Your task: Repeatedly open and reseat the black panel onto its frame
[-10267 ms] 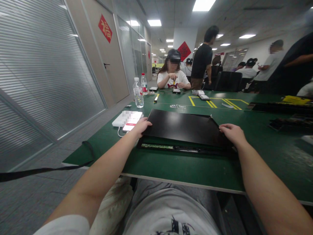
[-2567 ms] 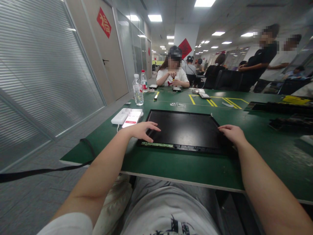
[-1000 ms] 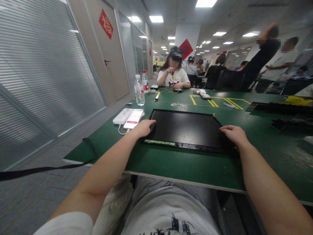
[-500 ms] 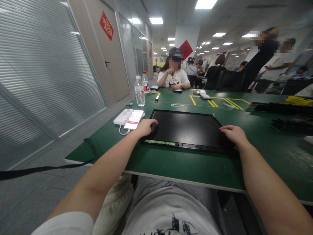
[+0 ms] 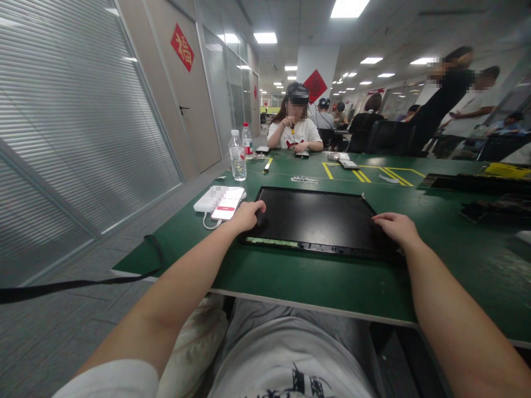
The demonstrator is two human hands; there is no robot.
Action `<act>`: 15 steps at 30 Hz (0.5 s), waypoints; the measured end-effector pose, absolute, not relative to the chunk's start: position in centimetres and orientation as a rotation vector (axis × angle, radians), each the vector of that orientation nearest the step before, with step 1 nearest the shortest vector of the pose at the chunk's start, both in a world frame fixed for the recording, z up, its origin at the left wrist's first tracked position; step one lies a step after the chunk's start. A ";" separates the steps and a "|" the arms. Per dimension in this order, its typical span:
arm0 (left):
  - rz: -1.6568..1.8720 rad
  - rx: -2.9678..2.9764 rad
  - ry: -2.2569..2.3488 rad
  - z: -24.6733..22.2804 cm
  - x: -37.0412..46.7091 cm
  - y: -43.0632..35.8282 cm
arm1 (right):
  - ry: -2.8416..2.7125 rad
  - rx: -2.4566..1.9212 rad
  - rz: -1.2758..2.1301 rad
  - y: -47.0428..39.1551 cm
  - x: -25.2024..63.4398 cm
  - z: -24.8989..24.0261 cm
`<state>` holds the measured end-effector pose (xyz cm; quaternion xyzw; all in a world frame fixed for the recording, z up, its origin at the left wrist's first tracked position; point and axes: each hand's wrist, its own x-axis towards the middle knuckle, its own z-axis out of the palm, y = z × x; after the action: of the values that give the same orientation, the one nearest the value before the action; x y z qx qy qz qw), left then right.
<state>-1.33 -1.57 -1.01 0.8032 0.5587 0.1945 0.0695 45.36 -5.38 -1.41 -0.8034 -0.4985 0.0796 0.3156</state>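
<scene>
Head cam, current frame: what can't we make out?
Underside of the flat black rectangular panel: head view, hidden by the panel itself.
Some fingers of the left hand: head view, hidden by the hand itself.
Markings on the narrow green circuit strip: head view, too small.
White object, far right: head view, cut off by picture edge.

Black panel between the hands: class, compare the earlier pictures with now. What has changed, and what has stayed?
The black panel, at first askew and partly raised from the black frame, has come down and now lies flat within it. The left hand, later spread over the panel's left side, has drawn back to the left edge. The right hand stays at the right edge; phone and red-capped bottle are unmoved.
</scene>
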 end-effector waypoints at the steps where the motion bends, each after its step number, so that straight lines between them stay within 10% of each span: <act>1: 0.584 2.428 1.672 -1.0 -1.4 -1.6 | -1.318 -2.111 0.208 -5.3 45.4 -1.5; 15: 0.741 2.296 1.774 -2.1 -1.2 -1.3 | -1.301 -2.115 0.223 -5.5 45.1 -1.2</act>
<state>-1.16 -1.27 -2.11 0.7647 0.5908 0.2468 0.0732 45.15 -5.46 -1.22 -0.8042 -0.4945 0.0848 0.3186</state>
